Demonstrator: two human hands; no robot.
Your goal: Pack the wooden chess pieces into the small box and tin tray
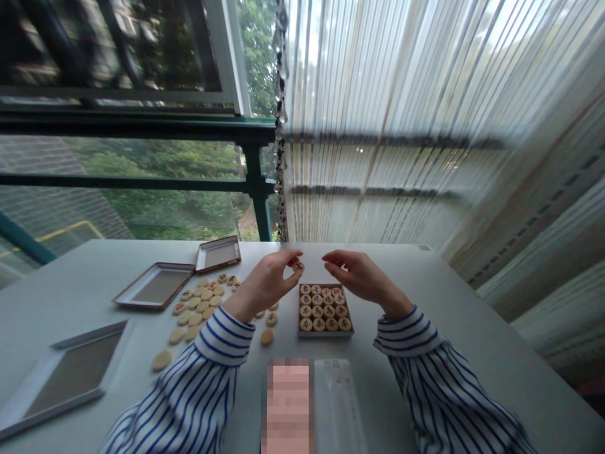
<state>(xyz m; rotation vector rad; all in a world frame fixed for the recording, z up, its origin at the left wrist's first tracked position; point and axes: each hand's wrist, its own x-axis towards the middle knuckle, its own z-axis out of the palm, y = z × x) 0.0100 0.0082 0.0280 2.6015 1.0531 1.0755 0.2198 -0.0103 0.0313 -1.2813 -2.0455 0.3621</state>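
Pinching a round piece (298,267) by its edge — left hand (265,282), grip clamped on it, perhaps so the marked face shows — near the box (326,335). Right hand (363,277) holds nothing, fingertips slightly parted. Box: four snug rows, faces up. Loose pieces (194,303), shallow trays (163,287) leftward on counter (463,340).
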